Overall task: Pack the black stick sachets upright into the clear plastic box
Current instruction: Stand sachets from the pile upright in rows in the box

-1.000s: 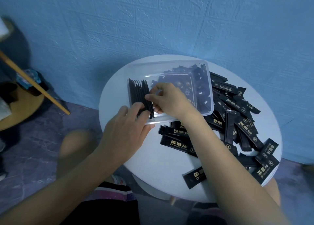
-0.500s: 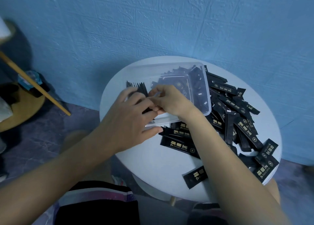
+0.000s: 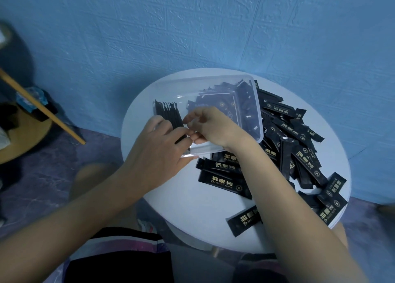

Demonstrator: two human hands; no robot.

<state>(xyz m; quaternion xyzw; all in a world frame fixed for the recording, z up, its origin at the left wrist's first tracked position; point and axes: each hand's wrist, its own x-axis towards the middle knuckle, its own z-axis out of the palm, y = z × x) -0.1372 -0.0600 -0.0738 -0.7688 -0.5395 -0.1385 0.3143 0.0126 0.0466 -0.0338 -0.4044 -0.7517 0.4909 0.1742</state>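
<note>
Left hand (image 3: 158,152) grips the near end of the upright row (image 3: 167,113) at the left end of the box (image 3: 258,111). Right hand (image 3: 211,126) curls beside the row; its hold cannot be determined. Risk: an unbraced row topples into the open room rightward. Loose sachets (image 3: 288,130) reach the table (image 3: 192,207) edge; a sweeping forearm could drop them.

Left hand (image 3: 158,152) gripping upright sachets (image 3: 168,115), clear box (image 3: 257,111)
</note>
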